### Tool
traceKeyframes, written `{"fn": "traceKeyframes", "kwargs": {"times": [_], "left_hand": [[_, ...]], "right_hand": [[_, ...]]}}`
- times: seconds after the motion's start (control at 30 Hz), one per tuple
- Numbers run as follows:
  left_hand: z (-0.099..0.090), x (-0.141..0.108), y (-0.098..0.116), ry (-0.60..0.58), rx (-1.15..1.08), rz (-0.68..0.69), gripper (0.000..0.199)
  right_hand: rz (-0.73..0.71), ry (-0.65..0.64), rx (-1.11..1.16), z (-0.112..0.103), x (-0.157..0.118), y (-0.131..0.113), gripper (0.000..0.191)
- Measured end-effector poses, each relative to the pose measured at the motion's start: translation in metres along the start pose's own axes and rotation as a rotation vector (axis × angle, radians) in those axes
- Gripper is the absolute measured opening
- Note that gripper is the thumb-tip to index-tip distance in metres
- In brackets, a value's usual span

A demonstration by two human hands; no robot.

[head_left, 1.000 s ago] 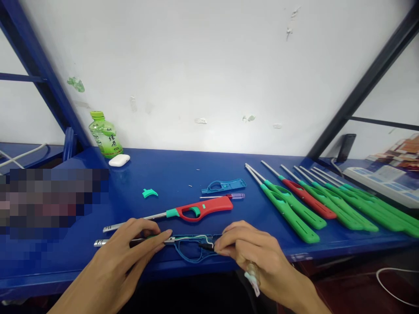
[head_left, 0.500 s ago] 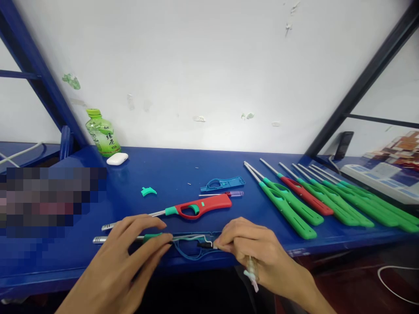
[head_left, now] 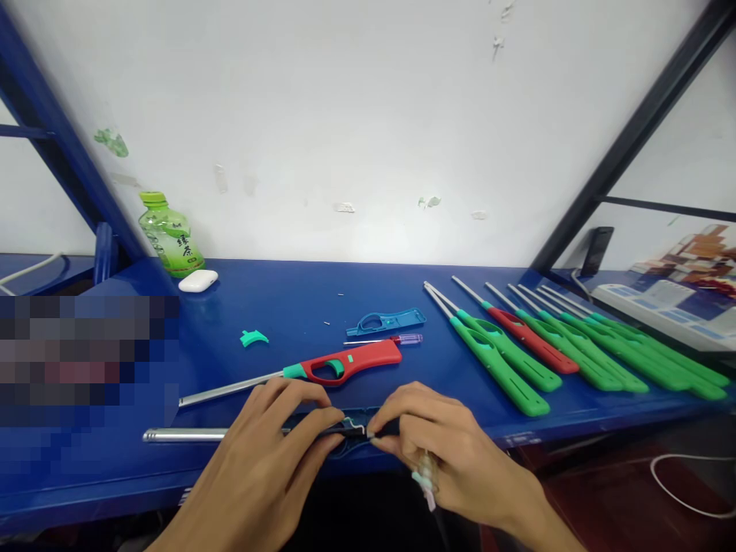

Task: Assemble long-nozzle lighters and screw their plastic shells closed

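Observation:
An opened blue lighter shell lies at the table's front edge, its long metal tube pointing left. My left hand bends over the shell with thumb and forefinger pinched at the thin wire. The black piezo igniter runs between my two hands over the shell. Its right end is pinched by my right hand. From under that palm hangs a translucent part with a pale tip, seemingly held by the curled fingers. My fingers hide much of the shell's inside.
Behind my hands lie a red lighter, a screwdriver, a blue half shell and a green trigger. Several lighters line the right side. A bottle and white case stand back left.
My left hand has slid right along the lighter, nearer my right hand, uncovering more metal tube. My right hand keeps its pinch on the igniter. The view has shifted slightly.

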State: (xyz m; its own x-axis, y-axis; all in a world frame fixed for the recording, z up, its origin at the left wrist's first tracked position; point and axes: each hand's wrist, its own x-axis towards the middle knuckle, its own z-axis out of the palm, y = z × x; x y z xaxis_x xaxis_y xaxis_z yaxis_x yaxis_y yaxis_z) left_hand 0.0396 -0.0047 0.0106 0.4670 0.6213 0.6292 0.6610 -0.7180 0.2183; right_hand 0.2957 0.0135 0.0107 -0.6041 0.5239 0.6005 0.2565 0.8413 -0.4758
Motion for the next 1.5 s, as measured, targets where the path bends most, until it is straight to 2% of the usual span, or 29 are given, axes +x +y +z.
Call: {"fn": "traceKeyframes", "kwargs": {"times": [0.17,0.27,0.4,0.5,0.73,1.03,1.23,1.5], "left_hand": [[-0.004,0.002,-0.002,0.013,0.017,0.004,0.021],[-0.018,-0.009,-0.015,0.008,0.114,-0.031,0.023],[-0.037,-0.031,-0.036,-0.019,0.192,-0.152,0.029],[-0.043,-0.033,-0.04,0.01,0.162,-0.135,0.026],[-0.041,-0.014,-0.032,0.118,0.185,-0.074,0.035],[-0.04,-0.016,-0.038,0.027,0.123,-0.095,0.033],[-0.042,-0.016,-0.039,0.02,0.089,-0.076,0.031],[-0.043,-0.02,-0.044,-0.095,0.062,-0.109,0.025]], "right_hand": [[0.107,0.001,-0.026,0.005,0.004,-0.002,0.031],[0.083,0.022,-0.045,0.008,0.006,-0.002,0.027],[0.057,0.049,-0.051,0.01,0.007,-0.001,0.027],[0.044,0.076,-0.063,0.012,0.006,-0.002,0.031],[0.034,0.135,-0.08,0.012,0.006,-0.001,0.037],[0.021,0.124,-0.096,0.013,0.003,0.0,0.035],[0.03,0.113,-0.089,0.013,0.003,0.001,0.037],[0.011,0.117,-0.125,0.015,0.0,0.003,0.037]]}}
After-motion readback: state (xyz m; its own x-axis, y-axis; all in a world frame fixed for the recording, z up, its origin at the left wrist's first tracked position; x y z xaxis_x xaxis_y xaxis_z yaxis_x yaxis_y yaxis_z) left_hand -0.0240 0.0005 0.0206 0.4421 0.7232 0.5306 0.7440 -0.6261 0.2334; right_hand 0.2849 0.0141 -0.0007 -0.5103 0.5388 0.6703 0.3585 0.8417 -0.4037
